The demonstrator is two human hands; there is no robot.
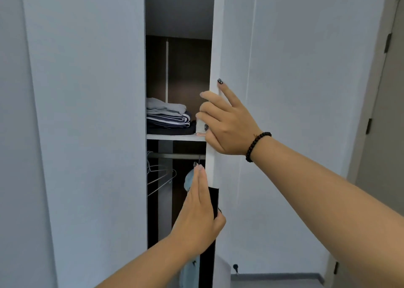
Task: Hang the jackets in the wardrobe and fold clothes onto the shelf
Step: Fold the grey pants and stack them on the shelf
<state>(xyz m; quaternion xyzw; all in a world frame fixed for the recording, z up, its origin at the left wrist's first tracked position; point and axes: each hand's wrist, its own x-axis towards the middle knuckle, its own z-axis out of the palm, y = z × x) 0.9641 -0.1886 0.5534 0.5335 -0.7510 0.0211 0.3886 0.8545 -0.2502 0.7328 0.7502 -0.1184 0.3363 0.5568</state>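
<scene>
Both hands hold the door [236, 58] edge: the left hand [200, 209] flat with fingers straight and thumb behind it, the right hand [225, 121] curled round it higher. Beyond, hangers [160, 176] and a pale blue jacket [189, 179] hang from the rail [177, 156]; folded clothes [168, 117] sit at the shelf's [175, 137] front edge.

Narrow wardrobe gap [179, 69] between 2 doors, folded clothes [168, 117] filling shelf's left, wire hangers [161, 176] below.

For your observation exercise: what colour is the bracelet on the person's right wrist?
Black beads; the bracelet shows clearly in the head view.
</scene>
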